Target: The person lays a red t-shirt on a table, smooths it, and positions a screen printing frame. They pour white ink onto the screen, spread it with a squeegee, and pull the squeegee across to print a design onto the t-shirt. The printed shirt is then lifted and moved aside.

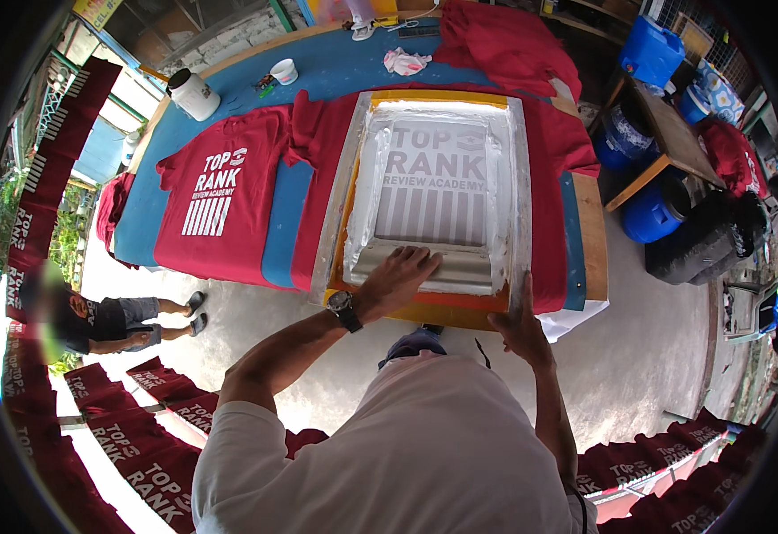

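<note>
A screen printing frame (515, 196) lies over a red T-shirt (555, 142) on the table, its mesh showing white lettering above vertical stripes. White ink lines the inner edges. Across the near end of the mesh rests a squeegee (469, 264) with a silvery face. My left hand (398, 280), a watch at its wrist, is closed over the squeegee, fingers pointing away from me. At the frame's near right corner, my right hand (522, 327) grips the side rail, thumb on the near side. To the left, a printed red T-shirt (224, 191) lies flat.
A white tub (193, 95), a white cup (285, 71) and a crumpled rag (406, 61) stand along the blue table's (340, 55) far side, near piled red cloth (504, 44). Blue containers (654, 209) are at right. Printed shirts (122, 436) hang around; another person (113, 320) is at left.
</note>
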Demonstrator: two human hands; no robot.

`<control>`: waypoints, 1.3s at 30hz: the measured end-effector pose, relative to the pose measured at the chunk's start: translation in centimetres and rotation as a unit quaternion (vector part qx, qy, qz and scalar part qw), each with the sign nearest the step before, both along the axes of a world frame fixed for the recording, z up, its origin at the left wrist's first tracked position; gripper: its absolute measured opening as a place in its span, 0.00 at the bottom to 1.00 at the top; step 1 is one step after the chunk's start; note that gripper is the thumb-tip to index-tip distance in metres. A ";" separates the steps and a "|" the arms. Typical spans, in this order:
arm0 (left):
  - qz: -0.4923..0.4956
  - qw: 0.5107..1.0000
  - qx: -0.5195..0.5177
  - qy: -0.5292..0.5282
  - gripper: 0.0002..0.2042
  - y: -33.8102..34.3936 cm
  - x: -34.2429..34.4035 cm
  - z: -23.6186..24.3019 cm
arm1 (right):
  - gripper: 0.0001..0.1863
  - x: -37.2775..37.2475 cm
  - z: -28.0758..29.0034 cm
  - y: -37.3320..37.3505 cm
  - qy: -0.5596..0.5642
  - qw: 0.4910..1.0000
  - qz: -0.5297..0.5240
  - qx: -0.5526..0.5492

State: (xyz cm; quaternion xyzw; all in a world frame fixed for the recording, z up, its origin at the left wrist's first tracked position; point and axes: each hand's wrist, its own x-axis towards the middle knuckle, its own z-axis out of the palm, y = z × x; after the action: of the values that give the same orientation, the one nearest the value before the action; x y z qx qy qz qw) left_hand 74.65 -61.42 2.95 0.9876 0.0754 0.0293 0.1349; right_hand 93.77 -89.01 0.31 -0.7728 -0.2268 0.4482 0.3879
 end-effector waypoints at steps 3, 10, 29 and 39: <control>0.014 0.998 -0.056 0.013 0.31 2.9 1.7 1.9 | 0.64 -0.2 -1.6 0.0 -0.118 0.990 0.019 0.078; 0.048 0.995 -0.084 -0.022 0.30 2.4 2.0 7.0 | 0.64 0.1 -3.9 -0.5 -0.104 0.987 0.001 0.125; 0.068 0.995 0.011 -0.076 0.26 -5.6 2.2 1.2 | 0.64 -0.2 -0.9 0.3 -0.080 0.996 -0.015 0.044; 0.110 0.981 0.077 -0.138 0.24 7.1 13.5 -2.0 | 0.64 -0.3 -1.3 0.3 -0.080 0.995 -0.020 0.050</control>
State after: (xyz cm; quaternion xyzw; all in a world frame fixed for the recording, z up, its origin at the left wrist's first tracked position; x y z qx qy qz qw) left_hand 88.19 -54.32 0.98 0.9671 0.1616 0.1860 0.0633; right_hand 93.44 -88.75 -0.96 -0.7900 -0.2635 0.3656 0.4157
